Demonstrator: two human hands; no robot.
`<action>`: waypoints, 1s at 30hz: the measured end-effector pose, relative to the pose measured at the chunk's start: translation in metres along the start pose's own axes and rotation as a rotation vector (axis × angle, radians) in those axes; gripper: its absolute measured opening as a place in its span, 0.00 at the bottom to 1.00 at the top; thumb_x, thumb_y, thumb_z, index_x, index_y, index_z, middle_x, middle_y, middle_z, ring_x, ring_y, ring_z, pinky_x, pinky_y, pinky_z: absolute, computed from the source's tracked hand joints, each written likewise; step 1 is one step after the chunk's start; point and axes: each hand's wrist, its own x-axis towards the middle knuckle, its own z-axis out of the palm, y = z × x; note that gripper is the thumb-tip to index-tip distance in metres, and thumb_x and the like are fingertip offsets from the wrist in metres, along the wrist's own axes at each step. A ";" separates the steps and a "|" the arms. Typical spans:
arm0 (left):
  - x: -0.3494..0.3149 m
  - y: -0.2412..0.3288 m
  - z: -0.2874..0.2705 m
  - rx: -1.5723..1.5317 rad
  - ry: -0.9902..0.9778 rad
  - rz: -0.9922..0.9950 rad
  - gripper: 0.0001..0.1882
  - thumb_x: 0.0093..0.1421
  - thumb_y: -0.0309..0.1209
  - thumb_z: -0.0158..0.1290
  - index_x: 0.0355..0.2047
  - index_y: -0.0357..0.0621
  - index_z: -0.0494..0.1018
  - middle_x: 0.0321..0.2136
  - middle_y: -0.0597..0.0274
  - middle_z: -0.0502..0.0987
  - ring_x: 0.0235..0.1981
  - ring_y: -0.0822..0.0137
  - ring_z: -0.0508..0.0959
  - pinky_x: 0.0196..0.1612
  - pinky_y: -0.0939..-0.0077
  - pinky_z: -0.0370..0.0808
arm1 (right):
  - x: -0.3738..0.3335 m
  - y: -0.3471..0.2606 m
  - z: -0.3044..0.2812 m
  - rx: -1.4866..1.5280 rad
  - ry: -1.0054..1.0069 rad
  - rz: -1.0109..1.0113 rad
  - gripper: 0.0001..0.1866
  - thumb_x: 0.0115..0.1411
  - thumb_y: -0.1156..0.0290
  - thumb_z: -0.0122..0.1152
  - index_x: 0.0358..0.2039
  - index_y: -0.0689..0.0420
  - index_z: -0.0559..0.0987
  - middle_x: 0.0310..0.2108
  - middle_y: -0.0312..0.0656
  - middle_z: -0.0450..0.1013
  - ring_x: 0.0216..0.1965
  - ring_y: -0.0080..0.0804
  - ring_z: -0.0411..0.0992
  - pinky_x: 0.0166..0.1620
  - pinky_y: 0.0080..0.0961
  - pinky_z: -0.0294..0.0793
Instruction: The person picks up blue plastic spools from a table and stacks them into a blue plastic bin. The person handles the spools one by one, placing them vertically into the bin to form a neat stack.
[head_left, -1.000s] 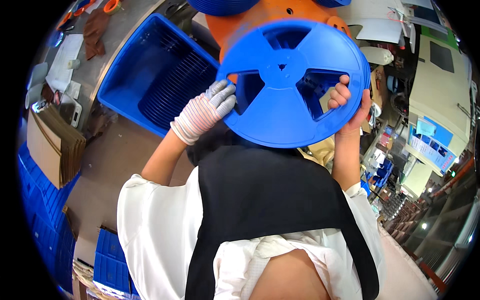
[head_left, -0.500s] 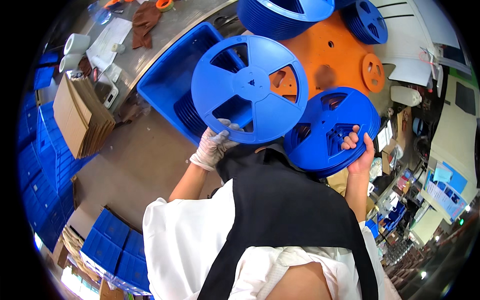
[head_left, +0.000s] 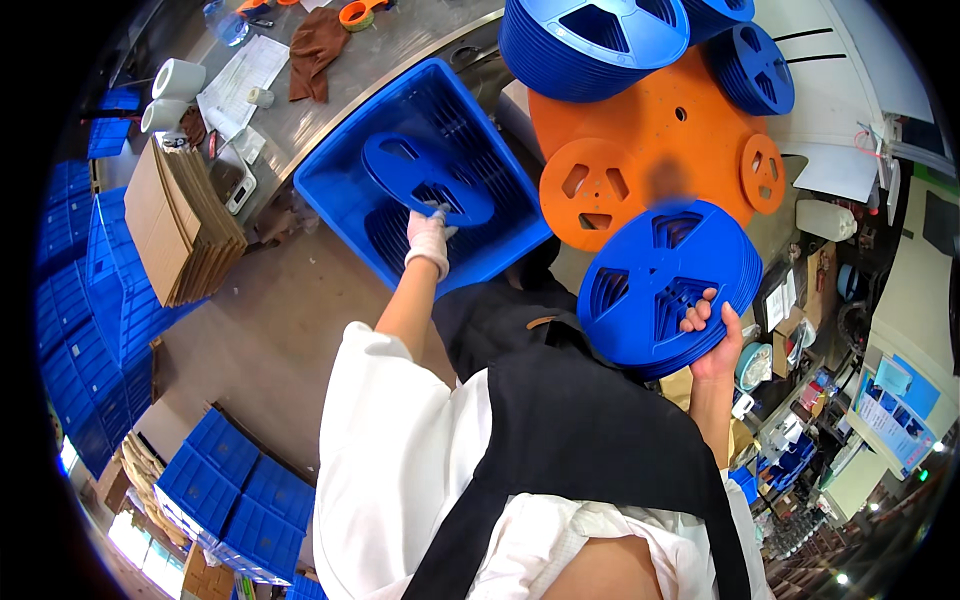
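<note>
My left hand (head_left: 428, 240), in a white glove, reaches into a blue plastic bin (head_left: 325, 178) and grips a blue plastic reel (head_left: 415, 172) near its lower edge. The reel is tilted, and several more reels stand in rows inside the bin. My bare right hand (head_left: 714, 335) clasps a stack of blue reels (head_left: 625, 335) at its right edge, with fingers curled through a window of the top one. The thumb lies outside the rim.
Beyond the stack is a large orange round plate (head_left: 690, 125) bearing tall stacks of blue reels (head_left: 590, 75) and smaller orange discs (head_left: 592, 195). A metal table (head_left: 370, 70) holds a brown cloth and papers. Cardboard sheets (head_left: 165, 220) and blue crates (head_left: 235, 480) stand left.
My left hand has carried the blue reel left and down into the bin. The right hand still holds its stack. The whole view has shifted slightly.
</note>
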 end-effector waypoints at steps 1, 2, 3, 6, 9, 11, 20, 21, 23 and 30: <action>0.012 0.000 0.007 -0.013 0.004 0.006 0.18 0.64 0.19 0.44 0.54 0.41 0.62 0.48 0.49 0.72 0.51 0.52 0.75 0.48 0.51 0.78 | 0.001 -0.001 -0.002 0.005 0.007 0.002 0.18 0.62 0.60 0.55 0.46 0.59 0.72 0.28 0.37 0.69 0.28 0.26 0.65 0.36 0.27 0.69; 0.029 -0.005 0.012 -0.008 0.018 0.042 0.18 0.62 0.20 0.48 0.53 0.42 0.63 0.46 0.51 0.73 0.48 0.54 0.77 0.46 0.53 0.79 | 0.002 -0.002 -0.004 0.009 0.013 0.005 0.18 0.62 0.60 0.55 0.46 0.59 0.72 0.28 0.38 0.70 0.28 0.27 0.66 0.36 0.28 0.69; 0.035 0.001 0.023 0.044 0.040 0.031 0.18 0.61 0.20 0.50 0.52 0.42 0.64 0.46 0.51 0.73 0.47 0.55 0.77 0.44 0.55 0.80 | 0.004 -0.003 -0.006 0.005 0.019 0.002 0.18 0.62 0.60 0.55 0.46 0.59 0.72 0.28 0.38 0.70 0.28 0.27 0.66 0.36 0.29 0.70; 0.049 0.005 0.045 0.167 0.076 0.017 0.18 0.59 0.22 0.54 0.50 0.43 0.66 0.44 0.53 0.74 0.43 0.57 0.78 0.39 0.59 0.81 | 0.009 -0.008 -0.005 -0.023 0.026 -0.003 0.18 0.62 0.60 0.56 0.46 0.59 0.72 0.28 0.38 0.69 0.28 0.27 0.65 0.36 0.29 0.70; 0.065 0.000 0.051 0.223 0.065 -0.001 0.19 0.59 0.21 0.55 0.50 0.44 0.67 0.47 0.53 0.72 0.45 0.55 0.76 0.41 0.54 0.82 | 0.010 -0.013 -0.001 -0.078 0.010 0.000 0.19 0.61 0.61 0.56 0.48 0.59 0.71 0.29 0.38 0.70 0.29 0.27 0.67 0.37 0.29 0.71; 0.076 -0.005 0.052 0.195 0.050 -0.017 0.21 0.59 0.20 0.55 0.52 0.45 0.66 0.48 0.55 0.71 0.47 0.54 0.76 0.44 0.51 0.82 | 0.012 -0.015 0.004 -0.140 0.075 -0.001 0.19 0.61 0.61 0.56 0.48 0.60 0.72 0.31 0.40 0.72 0.31 0.29 0.70 0.39 0.31 0.74; 0.010 -0.004 0.044 0.544 -0.057 0.100 0.44 0.59 0.36 0.57 0.70 0.46 0.44 0.62 0.40 0.63 0.62 0.47 0.66 0.63 0.63 0.63 | 0.023 -0.022 0.007 -0.098 0.108 -0.019 0.18 0.66 0.55 0.54 0.44 0.58 0.72 0.27 0.36 0.69 0.28 0.27 0.67 0.36 0.28 0.71; 0.008 -0.015 0.036 0.552 -0.117 0.162 0.42 0.61 0.34 0.55 0.70 0.46 0.45 0.63 0.41 0.61 0.64 0.49 0.64 0.64 0.64 0.62 | 0.023 -0.027 0.016 -0.052 0.108 -0.028 0.19 0.67 0.52 0.52 0.41 0.57 0.71 0.23 0.33 0.63 0.24 0.24 0.60 0.31 0.24 0.63; -0.006 -0.029 0.038 0.569 -0.244 0.336 0.37 0.62 0.30 0.52 0.69 0.44 0.48 0.63 0.43 0.62 0.65 0.51 0.63 0.64 0.65 0.62 | 0.024 -0.043 0.011 0.094 -0.089 -0.059 0.21 0.67 0.50 0.51 0.42 0.58 0.71 0.22 0.32 0.60 0.22 0.22 0.58 0.28 0.22 0.60; -0.162 0.080 0.091 1.062 -0.916 1.628 0.34 0.45 0.29 0.63 0.56 0.56 0.69 0.54 0.52 0.70 0.59 0.48 0.66 0.63 0.44 0.62 | 0.009 -0.068 -0.002 0.417 -0.455 -0.133 0.25 0.62 0.48 0.59 0.40 0.58 0.64 0.20 0.30 0.57 0.18 0.19 0.56 0.24 0.20 0.56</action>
